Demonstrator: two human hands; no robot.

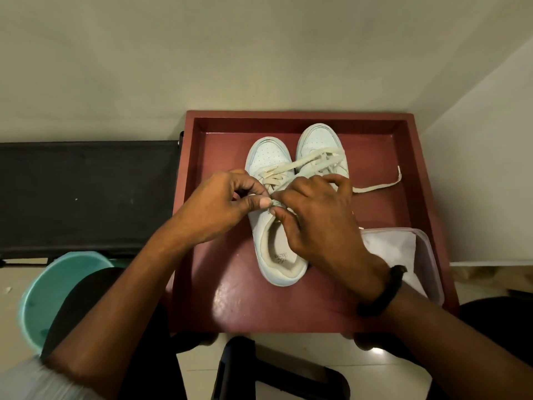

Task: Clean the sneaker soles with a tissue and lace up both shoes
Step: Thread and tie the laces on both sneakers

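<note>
Scene: A person's left hand and right hand meet above the left sneaker on a red rimmed tabletop.
Fingers: The fingers of both hands are curled and pinch the lace at the topmost eyelets. Neither hand is released.
Key relation: The lace runs away from the fingertips, up the tongue toward the toe. The shoe's opening lies just behind them, on the person's side.
Long axis: Heel toward the person, toe toward the far rim.
Nearer hand: Both are at the knot point. The left comes in from the clear side, while the right reaches across the right sneaker.
Neighbour: The right sneaker stands just beside the first, slightly farther off. Its loose lace end trails rightward across the tabletop.
Room: There is bare surface left of the shoe and nearer than its heel. A tissue box fills the near right corner beside the right wrist.
Judgement: This looks like tightening or knotting on the left shoe, with the right shoe's lacing likely still to finish.
</note>
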